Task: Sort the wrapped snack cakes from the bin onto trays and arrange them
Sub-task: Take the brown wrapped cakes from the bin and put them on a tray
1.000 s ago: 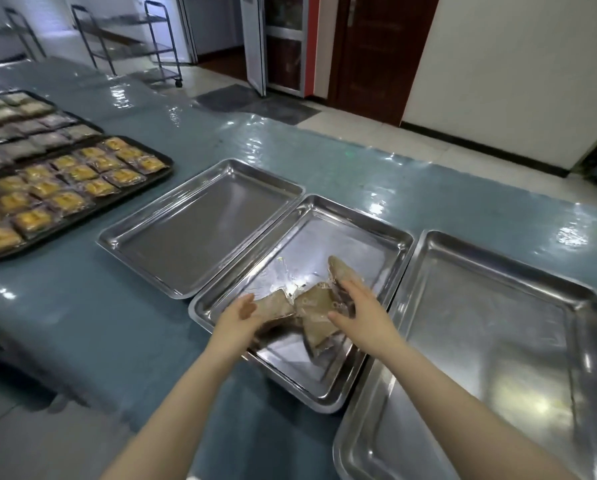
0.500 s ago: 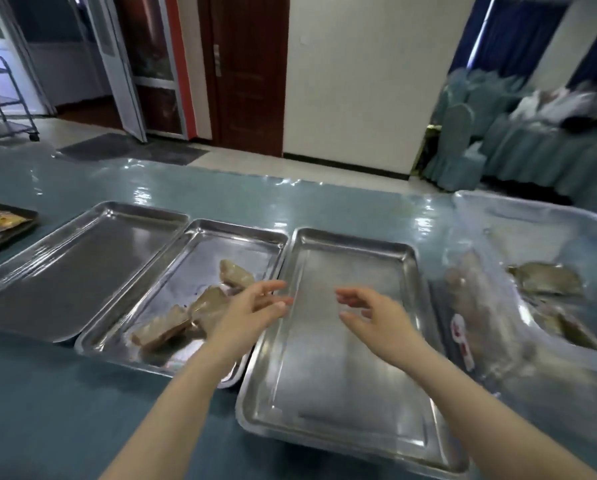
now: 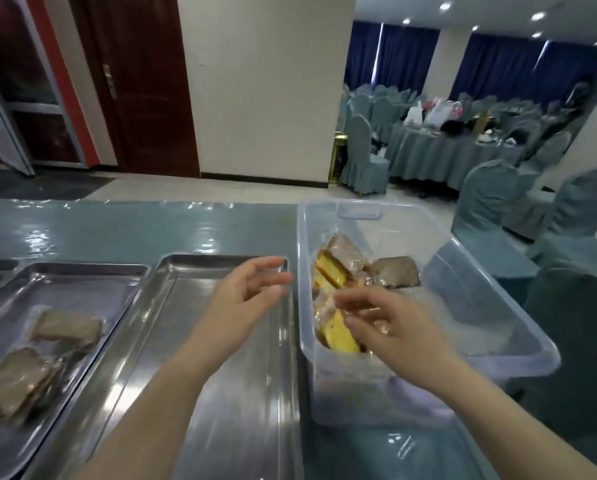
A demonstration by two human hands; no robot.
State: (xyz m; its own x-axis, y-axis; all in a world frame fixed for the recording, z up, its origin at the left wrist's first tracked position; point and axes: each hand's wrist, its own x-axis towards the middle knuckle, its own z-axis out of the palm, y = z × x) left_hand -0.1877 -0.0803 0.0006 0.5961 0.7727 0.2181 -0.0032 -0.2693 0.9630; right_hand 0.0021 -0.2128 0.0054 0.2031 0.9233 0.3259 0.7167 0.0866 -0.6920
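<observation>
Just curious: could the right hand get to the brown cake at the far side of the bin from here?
Probably yes. The right hand is over the open bin, and nothing covers the brown cake.

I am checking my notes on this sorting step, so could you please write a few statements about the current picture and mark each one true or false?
1. The clear plastic bin holds both yellow and brown wrapped cakes. True.
2. The right hand grips a yellow cake. False: its fingers are spread over the bin and hold nothing.
3. The steel tray directly left of the bin has no cakes on it. True.
4. The left hand rests flat on the brown wrapped cakes. False: it is raised, open, over the tray beside the bin, apart from them.
5. The brown wrapped cakes on the far-left tray are yellow ones. False: all visible there are brown.
</observation>
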